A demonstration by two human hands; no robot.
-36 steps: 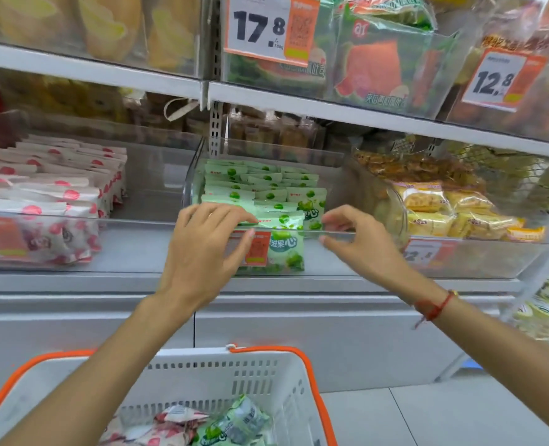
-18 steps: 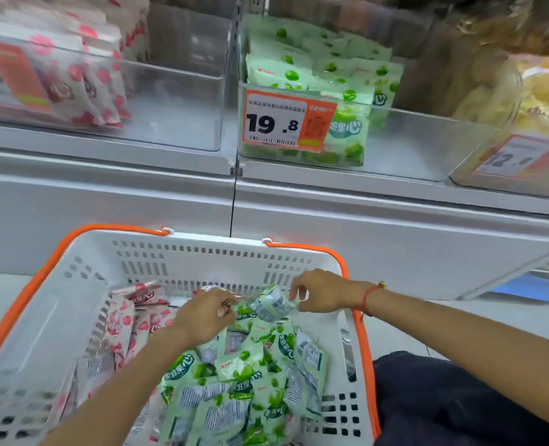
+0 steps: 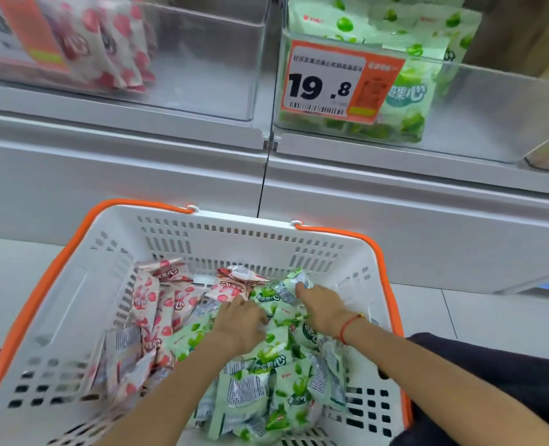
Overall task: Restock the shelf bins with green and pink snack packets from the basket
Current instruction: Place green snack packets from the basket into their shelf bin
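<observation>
Fingers (image 3: 302, 292) of my right hand (image 3: 323, 312) curl round the top corner of a green packet (image 3: 274, 294) near the far wall of the basket (image 3: 221, 239), pinching it. My left hand (image 3: 242, 320) lies knuckles-up just beside it in the middle of the basket, fingers bent down into the heap; I cannot tell whether they have closed on a packet or only rest on one. I judge this to be the picking-up step: gathering green stock before carrying it to the shelf. Green packets (image 3: 263, 391) fill the right half of the basket, pink packets (image 3: 157, 313) the left, the two colours meeting under my left hand. Above, on the shelf (image 3: 121, 123), the green bin (image 3: 492, 101) stands at the right with an orange price tag (image 3: 340, 83) reading 19.8 on its front wall and green stock behind it; open room shows at its right end. The pink bin (image 3: 202, 59) stands at the left, its packets crowded to its left end. Next I would need to lift the handful clear of the basket rim, raise it over the green bin's front wall and set it into that open space. Loose, slippery packets overlap, so neighbours may drag up with the pinch, and a pink one lies touching the green by my left fingers.
</observation>
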